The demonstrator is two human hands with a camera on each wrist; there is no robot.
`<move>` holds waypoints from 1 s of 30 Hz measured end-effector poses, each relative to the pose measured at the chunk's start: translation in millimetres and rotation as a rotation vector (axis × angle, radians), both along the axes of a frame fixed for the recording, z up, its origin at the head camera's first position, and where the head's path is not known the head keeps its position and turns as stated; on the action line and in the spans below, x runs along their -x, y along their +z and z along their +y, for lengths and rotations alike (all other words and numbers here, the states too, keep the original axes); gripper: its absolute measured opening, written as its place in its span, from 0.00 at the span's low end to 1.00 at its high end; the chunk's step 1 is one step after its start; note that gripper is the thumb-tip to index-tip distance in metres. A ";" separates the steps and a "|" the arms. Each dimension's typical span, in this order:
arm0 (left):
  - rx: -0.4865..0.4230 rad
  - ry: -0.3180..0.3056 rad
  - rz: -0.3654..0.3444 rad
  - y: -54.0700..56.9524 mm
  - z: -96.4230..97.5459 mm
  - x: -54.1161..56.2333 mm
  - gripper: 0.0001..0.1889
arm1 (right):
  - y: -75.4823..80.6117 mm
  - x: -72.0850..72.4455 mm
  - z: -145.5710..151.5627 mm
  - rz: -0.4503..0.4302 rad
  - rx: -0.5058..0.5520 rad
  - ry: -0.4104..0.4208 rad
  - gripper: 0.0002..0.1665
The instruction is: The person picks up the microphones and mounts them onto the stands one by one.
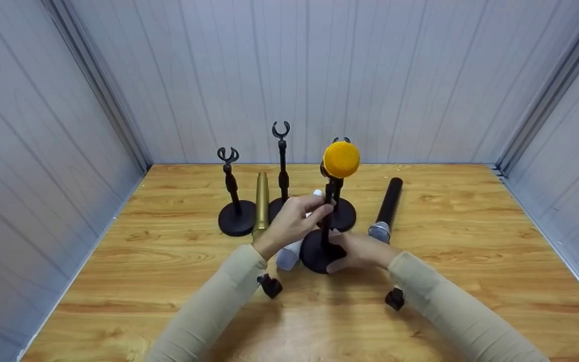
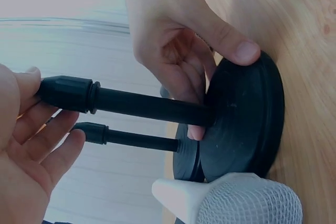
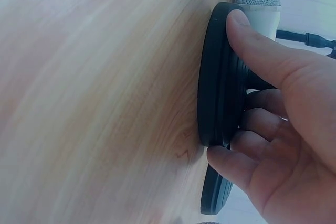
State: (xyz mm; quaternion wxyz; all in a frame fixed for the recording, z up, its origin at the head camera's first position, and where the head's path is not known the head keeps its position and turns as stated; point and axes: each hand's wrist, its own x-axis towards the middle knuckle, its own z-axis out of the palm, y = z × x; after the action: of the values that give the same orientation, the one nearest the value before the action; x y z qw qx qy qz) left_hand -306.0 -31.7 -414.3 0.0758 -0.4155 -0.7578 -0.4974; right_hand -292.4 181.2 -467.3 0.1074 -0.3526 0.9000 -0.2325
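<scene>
A black microphone stand (image 1: 314, 255) with a round base carries a yellow-headed microphone (image 1: 342, 160) at its top. My left hand (image 1: 295, 217) holds the stand's upright by its collar, fingertips and thumb around it. Down at the base (image 2: 244, 114), my right hand (image 1: 362, 250) grips the disc, its thumb (image 3: 254, 38) on the rim and the other fingers by the foot of the upright. Close to the base lies a white microphone (image 1: 288, 256) with a mesh head, partly hidden behind my left hand.
Behind stand more black stands with C-shaped clips: one on the left (image 1: 236, 219), a taller one (image 1: 283, 156) in the middle, another (image 1: 346, 213) behind the held one. A gold microphone (image 1: 262, 201) and a black one with silver head (image 1: 390, 203) lie on the wooden table (image 1: 179, 281).
</scene>
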 end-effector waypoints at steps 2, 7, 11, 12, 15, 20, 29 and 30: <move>-0.021 0.003 -0.001 1.7 0.0 -0.4 0.10 | 0.4 -0.5 0.0 0.006 -0.007 0.002 0.37; -0.041 0.015 -0.015 9.4 0.6 -1.5 0.11 | 1.5 -0.5 1.3 0.001 -0.016 -0.007 0.34; -0.059 0.004 -0.028 16.6 2.4 -1.2 0.11 | 1.3 0.5 3.0 -0.003 -0.018 -0.015 0.36; -0.064 -0.002 -0.031 18.2 2.9 -1.0 0.10 | 1.3 0.7 2.9 -0.003 -0.017 -0.014 0.36; -0.077 -0.014 -0.033 21.0 4.2 0.2 0.10 | 1.3 1.2 3.2 0.003 -0.013 -0.009 0.35; -0.106 -0.021 -0.021 20.8 5.1 1.2 0.09 | 2.0 0.5 2.6 -0.021 -0.018 -0.025 0.39; -0.170 0.021 0.023 28.1 9.0 -11.8 0.07 | 0.9 -2.5 1.6 -0.050 -0.040 -0.056 0.42; -0.180 0.020 0.018 31.5 8.8 -15.4 0.07 | 0.8 -3.1 1.4 -0.051 -0.044 -0.059 0.43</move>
State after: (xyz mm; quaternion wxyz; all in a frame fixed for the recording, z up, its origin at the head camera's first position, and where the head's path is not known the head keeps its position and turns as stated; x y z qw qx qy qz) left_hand -290.6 -22.9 -382.8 0.1246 -0.4040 -0.7134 -0.5588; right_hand -289.3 182.6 -466.5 0.1313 -0.3176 0.9118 -0.2249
